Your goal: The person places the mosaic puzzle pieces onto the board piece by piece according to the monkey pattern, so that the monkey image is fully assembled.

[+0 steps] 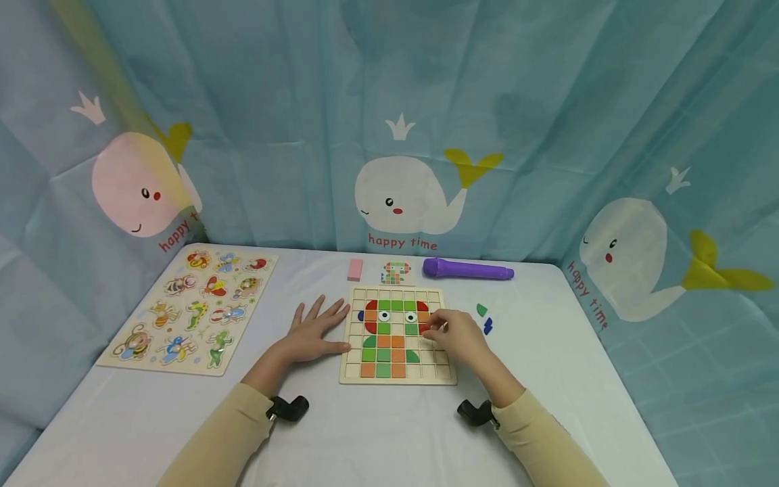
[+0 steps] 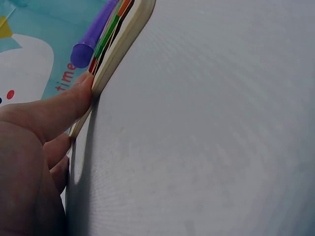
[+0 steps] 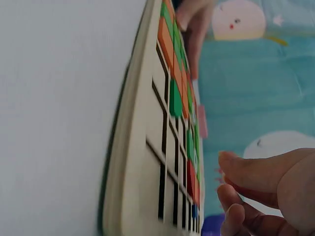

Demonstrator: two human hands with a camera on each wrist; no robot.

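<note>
A wooden grid board (image 1: pixel 435 372) lies on the table, carrying a pattern of green, orange and red pieces, two eye pieces and a blue piece (image 1: pixel 361 316) at its left. My left hand (image 1: pixel 313 336) rests with spread fingers beside the board; its thumb (image 2: pixel 74 101) touches the left edge. Over the board's right side, my right hand (image 1: pixel 459 335) hovers by a red piece (image 1: pixel 424 329). Its thumb and fingers are bent, with a small gap and nothing visible between them in the right wrist view. Another blue piece (image 3: pixel 194 211) sits on the board near that hand.
Loose green (image 1: pixel 481 310) and blue pieces (image 1: pixel 488 326) lie right of the board. Behind it are a pink block (image 1: pixel 355 270), a pattern card (image 1: pixel 397 273) and a purple microphone-shaped stick (image 1: pixel 468 269). An insect picture board (image 1: pixel 237 331) lies at left. Whale-printed curtains surround the table.
</note>
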